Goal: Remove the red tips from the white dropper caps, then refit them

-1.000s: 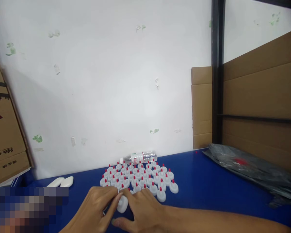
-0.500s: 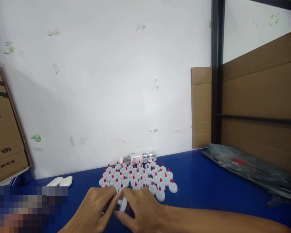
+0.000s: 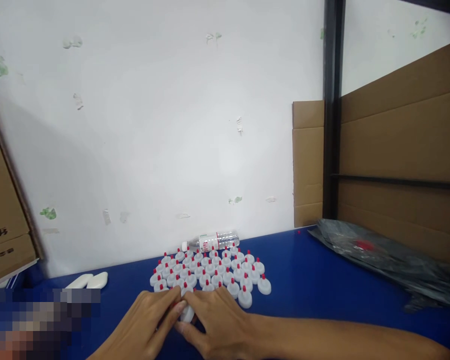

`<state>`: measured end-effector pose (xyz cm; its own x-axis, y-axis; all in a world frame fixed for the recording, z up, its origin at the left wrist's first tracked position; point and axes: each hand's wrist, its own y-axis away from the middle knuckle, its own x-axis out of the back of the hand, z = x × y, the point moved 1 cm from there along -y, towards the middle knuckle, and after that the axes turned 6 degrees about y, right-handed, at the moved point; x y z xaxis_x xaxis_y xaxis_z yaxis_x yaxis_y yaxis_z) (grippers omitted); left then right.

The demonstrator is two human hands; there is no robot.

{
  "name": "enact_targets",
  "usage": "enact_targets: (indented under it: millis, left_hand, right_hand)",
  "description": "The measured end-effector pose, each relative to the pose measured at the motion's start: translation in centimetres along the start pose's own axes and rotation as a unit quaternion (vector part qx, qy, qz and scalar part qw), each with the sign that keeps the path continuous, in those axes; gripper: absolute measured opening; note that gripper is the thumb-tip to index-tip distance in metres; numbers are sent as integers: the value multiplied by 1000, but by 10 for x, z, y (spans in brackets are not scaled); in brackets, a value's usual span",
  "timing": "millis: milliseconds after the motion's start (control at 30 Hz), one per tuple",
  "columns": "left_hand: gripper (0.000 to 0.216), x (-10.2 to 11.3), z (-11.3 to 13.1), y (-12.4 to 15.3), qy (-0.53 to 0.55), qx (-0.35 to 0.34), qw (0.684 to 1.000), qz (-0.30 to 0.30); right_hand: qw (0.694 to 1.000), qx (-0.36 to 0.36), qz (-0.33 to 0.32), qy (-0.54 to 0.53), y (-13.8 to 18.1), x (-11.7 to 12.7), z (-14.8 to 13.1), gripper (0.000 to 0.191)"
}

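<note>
Worktop (image 3: 303,290) in deep blue, seen from above the person's own bare hands, which meet at the near edge, low and a little left of centre. The left hand (image 3: 146,320) has its thumb and forefinger pinched together at the upper left of a small white cap (image 3: 187,314), where a speck of red shows between the fingertips. The right hand (image 3: 217,320) curls in from the other side, forefinger over the cap and thumb below it, pinching its white body; the fingers hide part of the cap. Just beyond the hands, a tight cluster of matching caps (image 3: 210,269) stands upright, each a round white base topped by a red tip. Behind them a clear plastic bottle (image 3: 214,241) lies on its side near the white wall (image 3: 153,140), its white lid pointing left. To the left, two smooth white oval objects (image 3: 97,281) lie side by side near a printed cardboard box (image 3: 7,215). On the right, a crumpled grey plastic bag (image 3: 390,265) with a red patch lies in front of a large cardboard sheet (image 3: 401,135) and a dark upright post (image 3: 332,110).
</note>
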<state>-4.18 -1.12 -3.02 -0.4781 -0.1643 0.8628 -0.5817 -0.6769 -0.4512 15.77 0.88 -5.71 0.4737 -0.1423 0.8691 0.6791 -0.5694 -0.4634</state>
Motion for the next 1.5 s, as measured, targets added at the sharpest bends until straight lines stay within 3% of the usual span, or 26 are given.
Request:
enact_targets:
  millis: [300,433,500,900,1100,1267,1500]
  left_hand:
    - [36,-6,-1,-1,27,17,999,-33]
    - [34,-10,-15,8,49,37,997,42]
    - [37,-11,-22,14,58,61,994,76]
    - [55,-19,-27,14,173,244,950,88]
    - [45,-14,-16,16,101,156,977,105]
    - [35,-6,-5,7,17,20,1000,10]
    - [34,-3,2,-1,-12,9,999,-52]
  right_hand:
    - [1000,13,-1,4,-1,0,0,13]
    - [1000,12,2,1,-1,0,1,17]
    - [1000,15,3,-1,-1,-1,2,24]
    - [1000,18,8,12,-1,-6,3,36]
    - [999,26,16,18,-2,-5,4,31]
    - [999,27,28,23,-1,-6,3,23]
    - [999,17,26,23,-1,-2,0,15]
